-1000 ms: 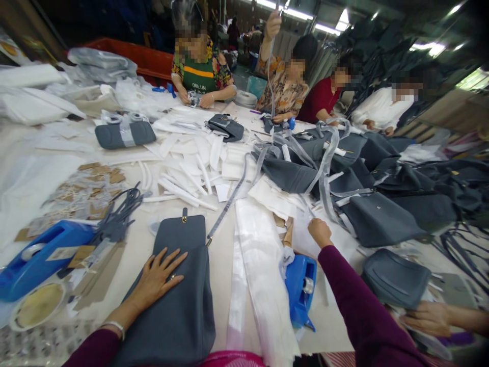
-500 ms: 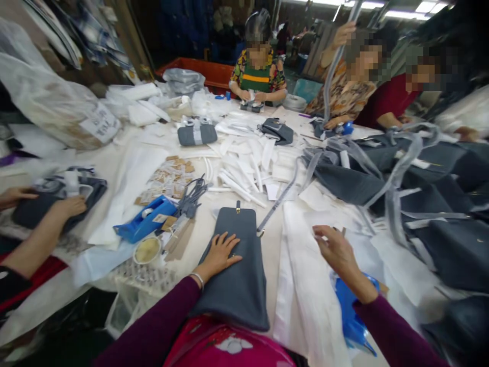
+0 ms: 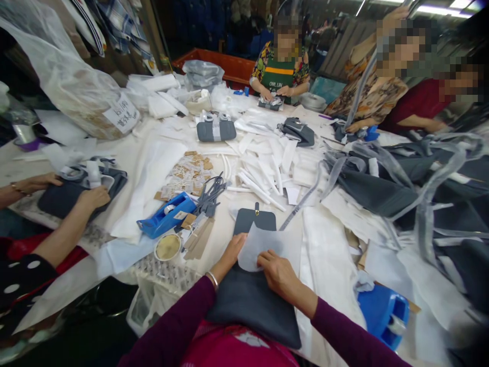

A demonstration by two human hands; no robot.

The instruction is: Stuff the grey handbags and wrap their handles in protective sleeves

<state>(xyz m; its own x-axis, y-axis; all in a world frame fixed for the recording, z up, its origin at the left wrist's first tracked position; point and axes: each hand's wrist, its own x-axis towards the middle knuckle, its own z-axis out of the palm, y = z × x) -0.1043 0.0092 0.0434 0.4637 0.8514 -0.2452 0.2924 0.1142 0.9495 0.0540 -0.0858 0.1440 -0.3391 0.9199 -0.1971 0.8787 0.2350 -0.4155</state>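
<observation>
A dark grey leather bag [image 3: 254,305] lies flat before me, hanging over the table's near edge, its flap with a gold clasp [image 3: 256,209] pointing away. A thin white sheet [image 3: 273,248] covers the bag's upper half. My left hand [image 3: 230,254] rests on the bag at the sheet's left edge, fingers partly tucked under it. My right hand [image 3: 280,274] presses on the sheet's lower edge with fingers curled onto it. Both sleeves are maroon.
A blue tape dispenser [image 3: 166,220], a round tin [image 3: 167,247] and grey straps [image 3: 209,195] lie to the left; another blue dispenser [image 3: 383,314] is at right. White strips [image 3: 263,173] and grey bags [image 3: 382,183] fill the table. A neighbour's hands [image 3: 89,198] work at left; several people sit opposite.
My right hand has brought a white sheet from the right onto the bag. My left hand stayed on the bag, now at the sheet's edge. The view swung left.
</observation>
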